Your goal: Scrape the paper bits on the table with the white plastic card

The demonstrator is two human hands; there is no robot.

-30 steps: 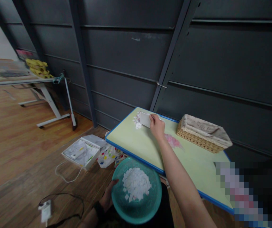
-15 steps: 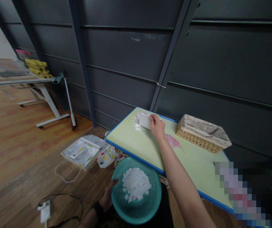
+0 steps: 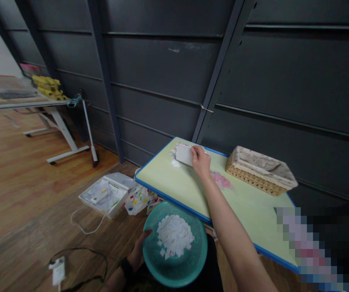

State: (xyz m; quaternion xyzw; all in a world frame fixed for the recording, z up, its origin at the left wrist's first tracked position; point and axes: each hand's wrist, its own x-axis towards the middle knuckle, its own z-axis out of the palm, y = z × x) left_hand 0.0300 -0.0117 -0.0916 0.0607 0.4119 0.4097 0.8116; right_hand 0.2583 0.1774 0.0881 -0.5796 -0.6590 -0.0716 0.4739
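My right hand [image 3: 201, 160] is closed on a flat white card-like scraper [image 3: 183, 154], held over the far left corner of the yellow-green table [image 3: 171, 178]. Small white pieces [image 3: 174, 163] lie by the scraper's left and lower edges; part of them is hidden behind it. Low in view, my left hand [image 3: 137, 250] grips the left rim of a teal plastic basin [image 3: 197, 259], which sits over my lap below the table's blue edge. A heap of white flakes [image 3: 175, 235] fills the middle of the basin.
A lined wicker basket [image 3: 256, 184] stands at the table's back right, near a pinkish patch [image 3: 221, 180]. On the floor to the left are an open white box [image 3: 109, 196], a plastic bag [image 3: 136, 200] and a power adapter [image 3: 58, 271] with cables. A dark panelled wall rises behind.
My right hand and the white scraper have shifted slightly to the left over the white pieces. The basin and my left hand stay in place.
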